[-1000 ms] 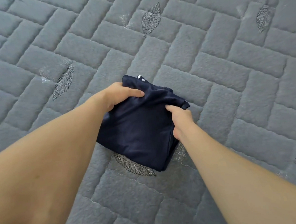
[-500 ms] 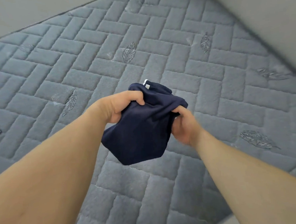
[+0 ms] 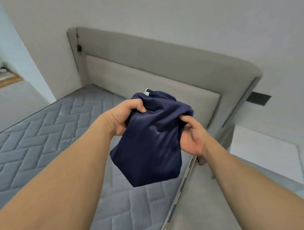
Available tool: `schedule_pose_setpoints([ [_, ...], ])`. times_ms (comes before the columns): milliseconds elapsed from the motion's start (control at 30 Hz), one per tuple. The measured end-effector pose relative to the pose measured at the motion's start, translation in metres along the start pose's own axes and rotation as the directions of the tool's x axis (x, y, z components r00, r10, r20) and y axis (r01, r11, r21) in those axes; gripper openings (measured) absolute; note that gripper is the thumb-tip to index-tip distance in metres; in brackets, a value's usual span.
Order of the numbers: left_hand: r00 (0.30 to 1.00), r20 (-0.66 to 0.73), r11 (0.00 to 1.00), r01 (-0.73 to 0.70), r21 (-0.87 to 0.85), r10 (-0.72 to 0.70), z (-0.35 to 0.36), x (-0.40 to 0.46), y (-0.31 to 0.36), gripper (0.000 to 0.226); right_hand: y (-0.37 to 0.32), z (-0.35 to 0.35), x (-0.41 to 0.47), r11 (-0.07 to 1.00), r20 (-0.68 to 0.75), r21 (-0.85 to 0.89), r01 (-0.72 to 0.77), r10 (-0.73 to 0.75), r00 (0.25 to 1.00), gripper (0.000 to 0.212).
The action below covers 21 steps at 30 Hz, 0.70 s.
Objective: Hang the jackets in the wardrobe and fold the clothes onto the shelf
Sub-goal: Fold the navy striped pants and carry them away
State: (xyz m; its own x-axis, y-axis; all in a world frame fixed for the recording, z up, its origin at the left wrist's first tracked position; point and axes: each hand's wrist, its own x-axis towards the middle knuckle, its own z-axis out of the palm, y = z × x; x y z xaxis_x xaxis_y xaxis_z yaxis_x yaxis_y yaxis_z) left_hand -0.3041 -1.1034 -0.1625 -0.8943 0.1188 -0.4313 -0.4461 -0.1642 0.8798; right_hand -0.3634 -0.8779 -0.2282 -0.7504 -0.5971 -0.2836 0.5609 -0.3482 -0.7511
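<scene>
A folded navy blue garment [image 3: 149,143] with a small white tag at its top hangs in the air above the bed. My left hand [image 3: 124,116] grips its upper left edge, thumb curled over the cloth. My right hand [image 3: 193,137] grips its upper right edge from the side. The lower part of the garment droops freely between my forearms. No wardrobe or shelf is visible.
Below lies a grey quilted mattress [image 3: 42,135] with a beige padded headboard [image 3: 153,66] behind it. The bed frame's edge [image 3: 180,187] runs down the right. A white bedside table [image 3: 267,154] stands at the right; a doorway with wooden floor [image 3: 1,81] opens far left.
Both hands have lifted the folded garment off the mattress and hold it up. My view has swung upward, so the headboard, wall and bedside table now show.
</scene>
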Motion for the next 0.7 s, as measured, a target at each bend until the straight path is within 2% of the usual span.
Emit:
schedule_pose_setpoints([
  [133,0.992,0.079,0.993,-0.103,0.061,0.098,0.093,-0.006,0.059,0.037,-0.084,-0.017,-0.081,0.991,-0.041,-0.051,0.124,-0.126,0.991,0.039],
  [200,0.987,0.082,0.983,-0.148,0.108,0.139,0.139,-0.005,0.082,0.035,-0.123,-0.032,-0.118,0.975,-0.126,-0.094,0.201,-0.212,0.969,0.041],
  [300,0.977,0.070,0.958,-0.211,0.196,0.200,0.212,0.002,0.106,0.033,-0.179,-0.059,-0.176,0.937,-0.210,-0.175,0.302,-0.336,0.918,0.033],
  [367,0.969,0.078,0.942,-0.248,0.227,0.236,0.262,0.011,0.113,0.036,-0.210,-0.079,-0.213,0.902,-0.257,-0.243,0.358,-0.415,0.873,0.041],
  [433,0.950,0.105,0.923,-0.309,0.228,0.292,0.312,0.020,0.118,0.038,-0.240,-0.099,-0.248,0.850,-0.304,-0.325,0.414,-0.509,0.806,0.046],
  [500,0.915,0.161,0.894,-0.397,0.209,0.369,0.358,0.028,0.124,0.033,-0.269,-0.118,-0.282,0.785,-0.329,-0.398,0.475,-0.606,0.725,0.040],
  [600,0.835,0.284,0.826,-0.530,0.190,0.471,0.415,0.037,0.140,0.026,-0.306,-0.141,-0.327,0.675,-0.375,-0.483,0.557,-0.735,0.565,0.033],
  [700,0.778,0.392,0.781,-0.592,0.197,0.491,0.463,0.046,0.156,0.027,-0.331,-0.158,-0.361,0.600,-0.421,-0.533,0.597,-0.800,0.428,0.032],
])
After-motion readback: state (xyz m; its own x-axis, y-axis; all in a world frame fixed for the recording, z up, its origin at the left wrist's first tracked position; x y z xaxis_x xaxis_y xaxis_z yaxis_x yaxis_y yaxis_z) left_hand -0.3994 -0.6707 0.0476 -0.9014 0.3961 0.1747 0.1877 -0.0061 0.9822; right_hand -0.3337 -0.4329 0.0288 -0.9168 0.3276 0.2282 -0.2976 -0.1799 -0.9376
